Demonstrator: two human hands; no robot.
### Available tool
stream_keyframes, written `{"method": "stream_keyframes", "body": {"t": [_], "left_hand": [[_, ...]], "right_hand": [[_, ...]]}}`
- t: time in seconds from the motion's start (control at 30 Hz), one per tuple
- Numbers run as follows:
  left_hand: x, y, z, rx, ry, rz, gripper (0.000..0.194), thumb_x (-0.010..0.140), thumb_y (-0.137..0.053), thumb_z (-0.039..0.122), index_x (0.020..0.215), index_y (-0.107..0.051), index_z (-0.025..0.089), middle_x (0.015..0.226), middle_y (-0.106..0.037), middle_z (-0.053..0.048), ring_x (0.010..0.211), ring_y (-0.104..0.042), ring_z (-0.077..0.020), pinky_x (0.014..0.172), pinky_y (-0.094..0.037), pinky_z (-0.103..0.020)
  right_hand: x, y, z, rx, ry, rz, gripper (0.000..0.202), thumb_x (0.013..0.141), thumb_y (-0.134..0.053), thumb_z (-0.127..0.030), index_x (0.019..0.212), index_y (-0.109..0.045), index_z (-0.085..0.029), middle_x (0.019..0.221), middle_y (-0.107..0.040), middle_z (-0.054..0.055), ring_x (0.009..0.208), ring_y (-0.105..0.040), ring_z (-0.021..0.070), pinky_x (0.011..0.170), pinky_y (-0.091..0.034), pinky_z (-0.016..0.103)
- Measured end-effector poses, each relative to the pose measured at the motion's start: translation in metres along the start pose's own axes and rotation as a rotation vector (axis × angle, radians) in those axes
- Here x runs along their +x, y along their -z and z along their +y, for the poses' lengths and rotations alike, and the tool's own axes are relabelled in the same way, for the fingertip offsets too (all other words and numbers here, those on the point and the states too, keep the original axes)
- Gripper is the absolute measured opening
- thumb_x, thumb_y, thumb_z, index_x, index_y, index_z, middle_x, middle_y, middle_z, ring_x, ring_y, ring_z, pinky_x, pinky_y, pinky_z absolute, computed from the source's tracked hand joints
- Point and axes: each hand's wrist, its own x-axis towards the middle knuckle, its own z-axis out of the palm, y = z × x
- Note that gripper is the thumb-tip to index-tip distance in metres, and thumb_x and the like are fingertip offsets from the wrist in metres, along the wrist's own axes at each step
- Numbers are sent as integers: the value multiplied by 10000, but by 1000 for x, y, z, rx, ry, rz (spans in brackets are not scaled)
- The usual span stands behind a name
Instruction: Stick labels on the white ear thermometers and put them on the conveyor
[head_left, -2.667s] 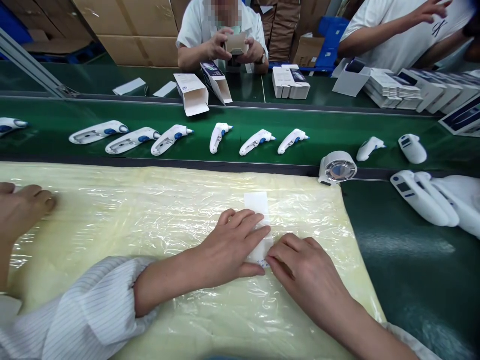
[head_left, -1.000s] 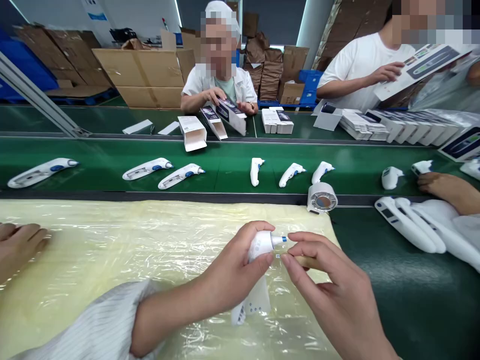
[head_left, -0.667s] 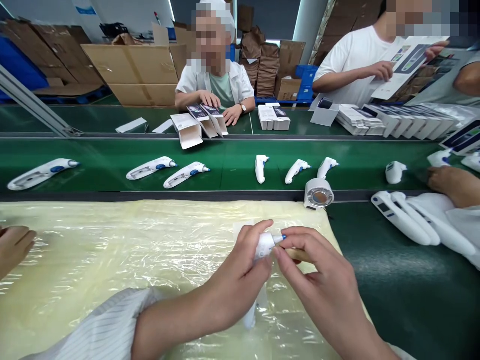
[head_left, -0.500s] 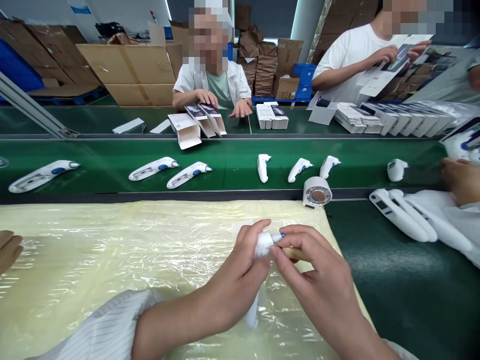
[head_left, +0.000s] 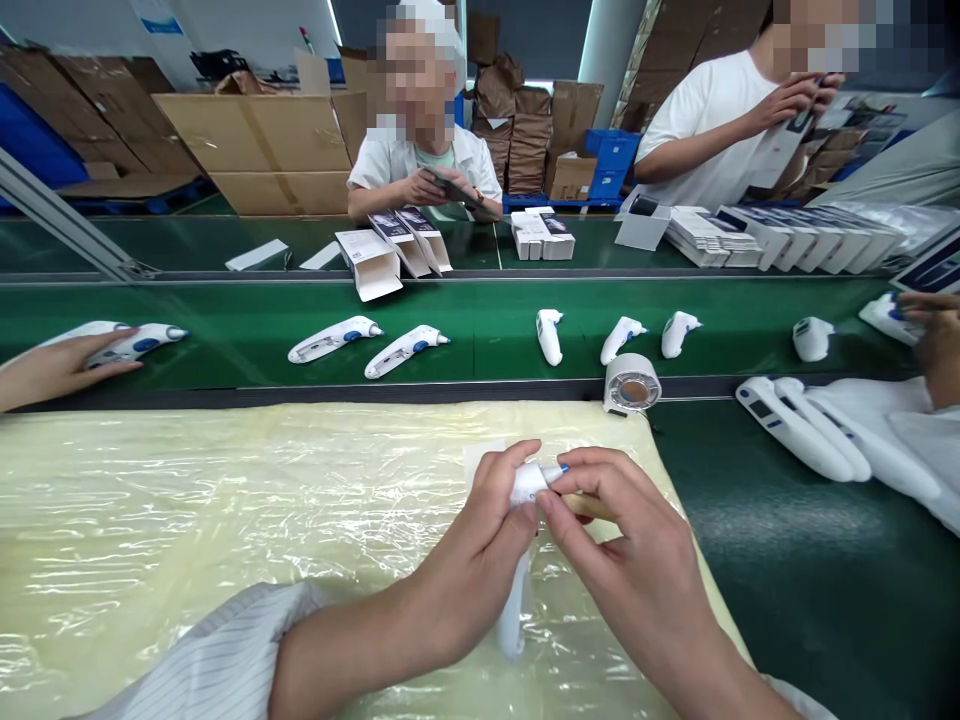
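My left hand (head_left: 499, 530) is wrapped round a white ear thermometer (head_left: 529, 484) with a blue-ended tip, its handle hanging down below the palm. My right hand (head_left: 637, 540) pinches close to that tip, thumb and forefinger together. A tan, stick-like piece (head_left: 590, 506) lies within my right fingers; its kind is partly hidden. Both hands are above a table covered in shiny clear film (head_left: 225, 520) over a yellowish surface.
Several thermometers (head_left: 409, 350) lie along the green belt (head_left: 495, 345). A tape roll (head_left: 633, 384) sits at its near edge. White thermometers (head_left: 802, 425) rest at right. Co-workers' hands (head_left: 67, 368) reach in at both sides. Boxes (head_left: 371, 262) stand opposite, where two people work.
Thermometers on the belt have shifted right. A co-worker's hand at left now lies on a thermometer on the belt. The person opposite has lifted a flat item. My hands have barely moved.
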Motion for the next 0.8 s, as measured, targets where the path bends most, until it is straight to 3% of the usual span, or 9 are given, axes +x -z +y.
{"method": "stream_keyframes", "body": {"t": [0.2,0.37,0.53,0.63,0.73,0.8], "left_hand": [[3,-2,6,-28,0,24,395,1019,-336,459,1372,-399,293,1348,-487,-95,1198,-532,-262,1023,-469,-458],[0,-4,8,-30,-14,33,318,1010,-353,363,1294,-445,253,1304,-475,-97,1174,-521,-233,1029,-449,-422],[13,11,12,22,30,96,311,998,-383,311,1287,-495,284,1245,-548,-67,1007,-579,-205,897,-507,-375],[62,29,19,147,57,213,324,980,-426,246,1290,-519,265,1156,-619,-58,938,-610,-194,835,-521,-339],[139,46,24,237,42,294,392,997,-458,254,1382,-447,181,1181,-623,-96,964,-632,-203,833,-532,-344],[187,56,25,300,31,340,367,1005,-502,298,1343,-493,155,1219,-612,-109,1017,-634,-215,869,-540,-383]], "right_hand": [[-2,-2,2,-19,13,0,99,927,-593,-304,870,-666,-268,1004,-704,56,929,-701,206,475,-543,223],[-7,-3,16,-111,54,-6,172,923,-595,-433,899,-684,-288,1055,-707,55,792,-717,189,485,-583,237],[-7,3,20,-143,65,93,309,910,-573,-555,851,-711,-285,1042,-723,68,763,-724,196,399,-545,207],[-5,7,17,-150,64,152,294,911,-582,-536,823,-710,-287,1042,-729,72,854,-730,218,408,-545,203],[-2,8,18,-154,174,128,215,916,-603,-459,821,-706,-295,1008,-747,56,834,-746,215,517,-598,237],[-2,6,22,-169,202,122,211,919,-603,-454,823,-704,-295,996,-752,52,817,-750,215,570,-615,260]]}}
